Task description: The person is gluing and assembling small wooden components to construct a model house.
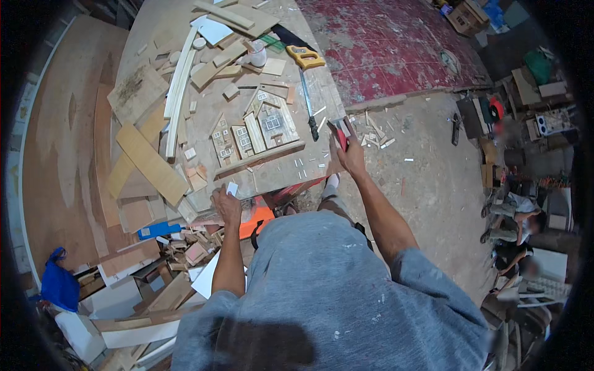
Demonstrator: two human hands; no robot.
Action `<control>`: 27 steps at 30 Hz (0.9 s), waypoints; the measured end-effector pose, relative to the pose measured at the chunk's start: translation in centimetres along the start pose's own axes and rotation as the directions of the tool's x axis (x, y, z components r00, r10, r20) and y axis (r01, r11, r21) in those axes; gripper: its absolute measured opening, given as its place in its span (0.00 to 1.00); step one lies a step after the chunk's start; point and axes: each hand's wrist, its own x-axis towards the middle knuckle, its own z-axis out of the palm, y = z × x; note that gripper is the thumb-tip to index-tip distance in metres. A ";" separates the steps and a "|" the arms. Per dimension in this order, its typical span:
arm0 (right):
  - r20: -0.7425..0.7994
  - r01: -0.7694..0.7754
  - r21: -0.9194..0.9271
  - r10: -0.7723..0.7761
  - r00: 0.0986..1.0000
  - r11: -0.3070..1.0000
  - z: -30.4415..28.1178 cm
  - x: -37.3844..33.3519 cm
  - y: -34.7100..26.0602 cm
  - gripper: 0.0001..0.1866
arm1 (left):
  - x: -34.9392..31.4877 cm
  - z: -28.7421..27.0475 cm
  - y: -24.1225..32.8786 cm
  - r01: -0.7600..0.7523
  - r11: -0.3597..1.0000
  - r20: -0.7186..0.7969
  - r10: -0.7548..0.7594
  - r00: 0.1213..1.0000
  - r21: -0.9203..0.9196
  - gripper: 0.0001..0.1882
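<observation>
At the table's near edge, my left hand (pixel 226 206) is closed on a small white piece (pixel 232 188) pinched in its fingers. Over by the table's right corner, my right hand (pixel 352 159) wraps round a red and grey flat-ended tool (pixel 341 130); its exact kind I cannot make out. Between and beyond my hands stands a small wooden house model (pixel 257 135) with white window frames and a strip along its front. Several thin white slips (pixel 300 166) lie on the tabletop in front of it.
A yellow-handled saw (pixel 305 57) and a thin blade with a black handle (pixel 308 102) lie right of the model. Wood strips (pixel 179 99), boards (pixel 151 162) and a white cup (pixel 255 54) crowd the left and back. Offcuts (pixel 192 250) are piled below. Two people (pixel 516 222) sit far right.
</observation>
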 end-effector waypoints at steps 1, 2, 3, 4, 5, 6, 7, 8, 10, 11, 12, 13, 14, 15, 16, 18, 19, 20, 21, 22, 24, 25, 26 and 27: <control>0.010 -0.001 -0.006 0.001 1.000 1.000 0.7 1.8 0.3 0.20 | 0.1 -0.2 0.7 0.018 0.999 -0.040 -0.016 0.999 0.032 0.20; -0.113 0.137 -0.042 -0.141 0.984 0.990 1.9 3.7 1.1 0.18 | 0.0 -0.3 1.2 0.031 0.999 -0.037 -0.030 0.999 0.035 0.20; -0.223 0.270 -0.089 -0.283 0.933 0.959 2.9 5.1 1.5 0.16 | -0.2 -0.4 1.3 0.049 0.998 -0.071 -0.047 0.996 0.028 0.20; -0.204 0.279 -0.082 -0.290 0.935 0.957 3.4 6.3 1.4 0.16 | -0.4 -0.7 1.2 0.067 0.997 -0.109 -0.064 0.992 0.024 0.19; -0.138 0.256 -0.140 -0.275 0.952 0.957 3.6 7.4 0.9 0.15 | -0.8 -1.0 1.5 0.084 0.996 -0.113 -0.080 0.990 0.035 0.19; -0.077 0.233 -0.201 -0.253 0.964 0.951 3.7 8.2 0.5 0.15 | -1.4 -1.0 2.1 0.074 0.997 -0.056 -0.074 0.996 0.006 0.18; -0.036 0.197 -0.281 -0.216 0.976 0.939 3.9 8.5 -0.9 0.16 | -2.0 -1.2 2.6 0.072 0.997 -0.004 -0.072 0.997 -0.020 0.17; -0.026 0.202 -0.278 -0.218 0.976 0.939 4.1 9.1 -0.7 0.16 | -2.3 -0.9 3.5 0.080 0.997 -0.005 -0.080 0.997 -0.013 0.17; 0.031 0.198 -0.269 -0.197 0.980 0.943 4.1 9.9 -0.1 0.18 | -2.3 0.1 5.6 -0.059 0.972 0.192 0.105 0.976 -0.228 0.15; 0.035 0.194 -0.267 -0.192 0.981 0.944 3.9 9.7 -0.3 0.18 | -2.2 0.6 6.7 -0.058 0.973 0.197 0.103 0.975 -0.224 0.15; 0.000 0.217 -0.232 -0.223 0.975 0.948 3.5 9.3 -0.4 0.18 | -1.9 1.3 8.0 -0.089 0.958 0.236 0.156 0.959 -0.272 0.13; -0.047 0.231 -0.204 -0.245 0.968 0.951 2.6 8.7 -0.3 0.19 | -1.6 1.8 9.1 -0.126 0.936 0.274 0.223 0.936 -0.329 0.11; -0.076 0.196 -0.218 -0.217 0.973 0.956 2.0 8.1 0.9 0.19 | -0.9 2.0 10.0 -0.151 0.926 0.291 0.259 0.921 -0.347 0.11; -0.120 0.218 -0.195 -0.244 0.962 0.956 1.5 7.2 2.1 0.20 | 0.0 2.1 11.0 0.021 0.897 0.362 0.156 0.919 -0.441 0.10; -0.166 0.244 -0.173 -0.272 0.948 0.954 0.7 6.1 3.2 0.20 | 0.8 1.8 12.2 0.197 0.840 0.446 0.059 0.893 -0.506 0.08; -0.192 0.175 -0.214 -0.217 0.957 0.961 -1.6 2.5 4.8 0.20 | 2.8 -2.3 15.6 0.066 0.805 0.240 0.096 0.966 -0.589 0.09; -0.180 0.155 -0.234 -0.200 0.963 0.960 -2.4 0.2 5.0 0.19 | 3.6 -5.0 16.9 0.050 0.590 0.161 0.138 0.977 -0.806 0.09; -0.203 0.059 -0.253 -0.113 0.973 0.966 -3.8 -2.5 7.1 0.18 | 4.4 -8.3 19.8 0.068 0.457 0.145 0.134 0.980 -0.887 0.07; -0.226 -0.035 -0.266 -0.027 0.974 0.963 -5.1 -5.9 10.0 0.18 | 4.9 -12.7 23.3 -0.042 0.394 0.041 0.201 0.979 -0.918 0.05; -0.236 -0.137 -0.289 0.068 0.969 0.947 -5.8 -9.5 12.9 0.18 | 5.5 -16.4 25.1 -0.302 0.357 -0.191 0.314 0.930 -0.884 0.07; -0.174 -0.305 -0.397 0.255 0.951 0.866 -5.7 -16.4 17.9 0.18 | 6.2 -24.5 26.9 -0.833 0.113 -0.713 0.462 0.527 -0.542 0.10; -0.195 -0.316 -0.439 0.254 0.947 0.841 -4.8 -19.6 19.8 0.18 | 5.8 -26.2 28.2 -0.838 0.121 -0.729 0.438 0.526 -0.532 0.10; -0.054 -0.464 -0.505 0.510 0.859 0.728 -4.6 -21.8 20.4 0.17 | 4.1 -29.3 26.9 -0.866 0.092 -0.748 0.463 0.474 -0.492 0.12; -0.031 -0.573 -0.505 0.650 0.760 0.646 -4.6 -24.7 21.1 0.16 | 2.3 -33.0 23.9 -0.885 0.044 -0.763 0.488 0.425 -0.464 0.15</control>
